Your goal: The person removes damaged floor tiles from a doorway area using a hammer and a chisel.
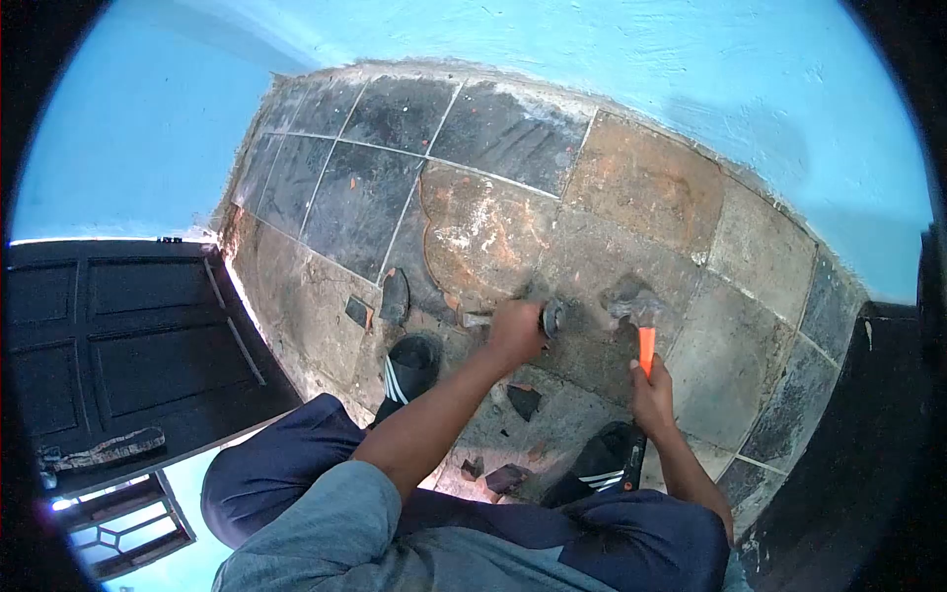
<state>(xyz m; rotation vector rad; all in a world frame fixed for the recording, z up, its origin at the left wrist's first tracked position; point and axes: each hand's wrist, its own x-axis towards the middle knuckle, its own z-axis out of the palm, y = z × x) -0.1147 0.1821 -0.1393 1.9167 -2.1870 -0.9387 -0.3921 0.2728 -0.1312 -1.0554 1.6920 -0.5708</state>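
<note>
My left hand (518,333) is closed around a chisel (553,318), whose round dark end shows at the right of the fist and whose metal part shows at the left. It is low over the worn floor (493,227). To the right, my right hand (652,397) grips a hammer (646,350) with an orange and black handle. The hammer's head is up by the floor, grey and partly blurred. Loose dark tile pieces (524,400) lie below my left hand.
Dark tiles (392,111) cover the upper left floor. More broken pieces (395,296) lie left of my left hand, and others (507,479) between my sandalled feet. Blue walls (631,49) border the floor. A dark panelled door (148,326) stands at the left.
</note>
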